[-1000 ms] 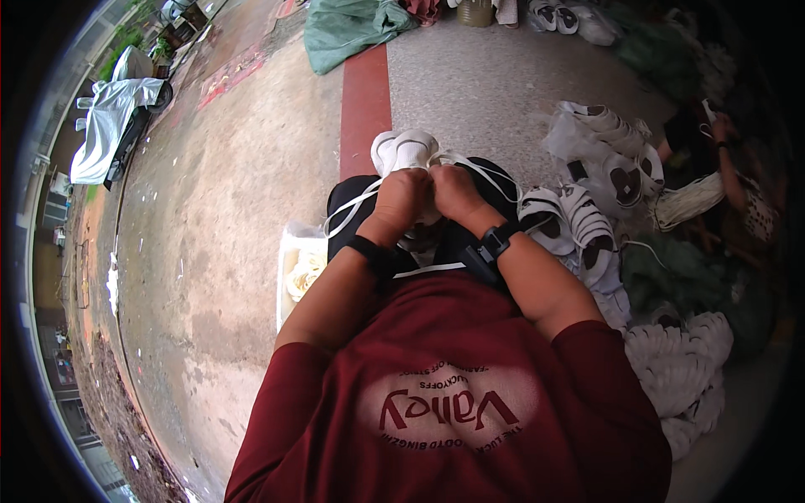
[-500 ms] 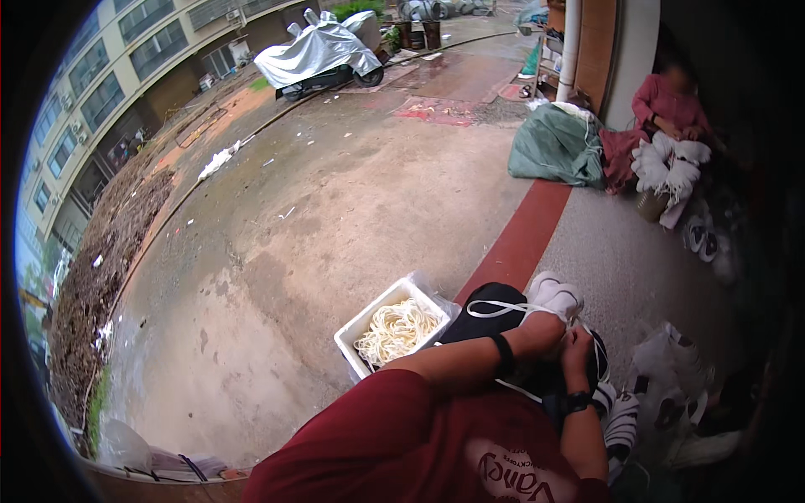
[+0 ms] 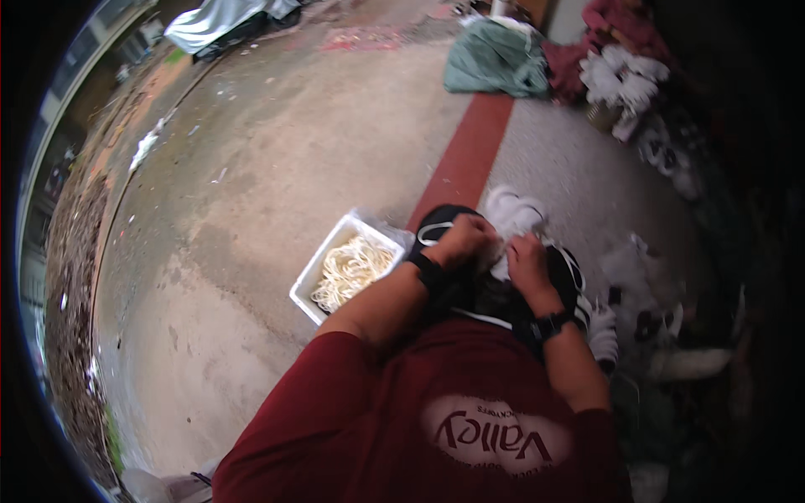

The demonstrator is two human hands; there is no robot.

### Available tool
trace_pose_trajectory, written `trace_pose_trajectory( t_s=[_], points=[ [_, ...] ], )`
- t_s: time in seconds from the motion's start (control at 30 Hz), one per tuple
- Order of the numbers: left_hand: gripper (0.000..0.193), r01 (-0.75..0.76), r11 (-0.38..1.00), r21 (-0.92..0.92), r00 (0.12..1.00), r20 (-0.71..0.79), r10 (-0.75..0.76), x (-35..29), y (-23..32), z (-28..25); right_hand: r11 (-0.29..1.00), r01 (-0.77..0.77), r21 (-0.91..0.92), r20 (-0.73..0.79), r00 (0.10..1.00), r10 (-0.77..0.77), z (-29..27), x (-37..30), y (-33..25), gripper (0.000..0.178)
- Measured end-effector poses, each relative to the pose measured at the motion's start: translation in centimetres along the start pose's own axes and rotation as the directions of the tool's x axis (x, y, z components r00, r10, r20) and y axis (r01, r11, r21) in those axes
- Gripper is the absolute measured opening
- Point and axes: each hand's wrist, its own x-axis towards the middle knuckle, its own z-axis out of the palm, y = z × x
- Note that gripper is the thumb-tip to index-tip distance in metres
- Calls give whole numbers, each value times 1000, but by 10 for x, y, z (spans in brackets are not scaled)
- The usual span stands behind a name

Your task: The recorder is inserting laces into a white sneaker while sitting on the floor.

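At the near end of the shoes (image 3: 512, 208), left hand (image 3: 472, 239) and right hand (image 3: 527, 256) curl, grip too blurred to tell; draw the lace (image 3: 422, 234) evenly.

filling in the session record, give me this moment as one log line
left hand: at white shoes, grip blurred | right hand: at white shoes, grip blurred | white box: person's left, cream cords inside
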Motion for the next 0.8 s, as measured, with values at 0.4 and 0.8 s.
trace_pose_trajectory(
  t_s=[0.4,0.8],
  points=[
    [7,-120,980,-157,991,-72,110,28,-9,17,985,-118,125,-83,988,129,-1,-8,7,16],
    [9,-253,702,665,903,-98,418,36,-4,28,945,-187,267,-155,960,234,4,-10,12,22]
  ],
)
